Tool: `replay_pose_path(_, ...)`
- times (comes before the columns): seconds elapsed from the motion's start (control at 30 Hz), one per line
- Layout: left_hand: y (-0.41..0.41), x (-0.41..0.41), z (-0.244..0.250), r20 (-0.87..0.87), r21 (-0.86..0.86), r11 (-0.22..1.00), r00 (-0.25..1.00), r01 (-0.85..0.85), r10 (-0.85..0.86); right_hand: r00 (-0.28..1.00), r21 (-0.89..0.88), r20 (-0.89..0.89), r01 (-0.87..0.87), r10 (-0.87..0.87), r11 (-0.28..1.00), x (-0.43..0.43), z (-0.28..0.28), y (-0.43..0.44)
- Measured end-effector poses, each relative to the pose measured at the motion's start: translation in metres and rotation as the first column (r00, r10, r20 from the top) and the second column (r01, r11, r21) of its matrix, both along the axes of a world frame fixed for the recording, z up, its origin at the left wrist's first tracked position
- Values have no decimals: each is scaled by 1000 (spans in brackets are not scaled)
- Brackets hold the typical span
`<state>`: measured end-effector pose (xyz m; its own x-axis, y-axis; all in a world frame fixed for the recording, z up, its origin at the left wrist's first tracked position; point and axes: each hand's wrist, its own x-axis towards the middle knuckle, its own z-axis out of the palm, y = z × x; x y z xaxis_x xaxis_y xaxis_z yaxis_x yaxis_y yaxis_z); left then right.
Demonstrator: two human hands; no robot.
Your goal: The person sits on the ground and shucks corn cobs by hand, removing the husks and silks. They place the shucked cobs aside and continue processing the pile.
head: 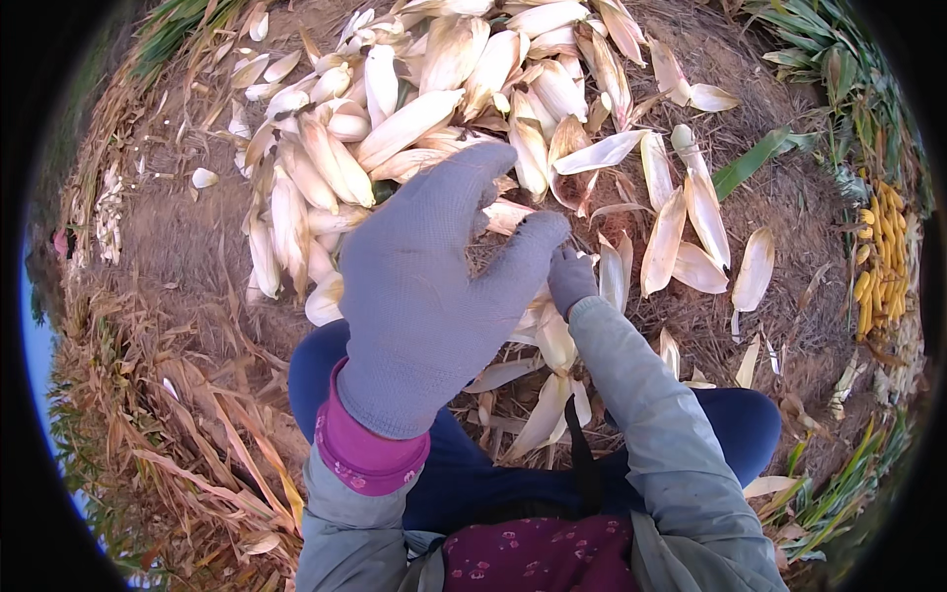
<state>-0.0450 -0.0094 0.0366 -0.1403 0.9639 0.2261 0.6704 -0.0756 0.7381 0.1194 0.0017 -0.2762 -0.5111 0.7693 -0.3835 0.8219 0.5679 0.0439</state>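
My left hand [429,296], in a grey knitted glove, is raised close to the camera, its thumb and fingers curved with a gap between them. Ground shows through that gap, and nothing is seen in its grasp. Lower and farther off, my right hand [572,277], also gloved, is bent beside pale corn husk leaves [555,337]; the left thumb partly covers it, and whether it holds something cannot be made out. Beyond both hands lies a heap of corn ears in dry husks [410,129]. Loose husk leaves [664,240] are scattered right of the right hand.
A pile of husked yellow corn ears [884,255] lies at the far right. Green corn plants [821,52] stand at the upper right, and dry stalks and leaves [214,451] cover the lower left. My bent legs [740,429] frame the husks before me.
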Motion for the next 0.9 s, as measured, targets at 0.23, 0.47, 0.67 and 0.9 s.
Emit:
replay_pose_path(0.23, -1, 0, -4, -44, -7, 999, 998, 53, -53, 917, -363, -109, 323, -384, 874, 43, -4, -6)
replay_pose_path(0.47, -3, 11, -10, -74, -27, 999, 997, 26, -28, 365, -871, -452, 16, -814, 491, 84, 63, 20)
replay_pose_path(0.67, -6, 21, -11, -111, -141, 989, 991, 53, -69, 170, -867, -495, -165, -852, 470, 97, 161, 27)
replay_pose_path(0.9, 2, 48, -25, 836, -172, 884, 540, 435, -103, 113, -833, -508, -317, -854, 453, 107, 267, -10)
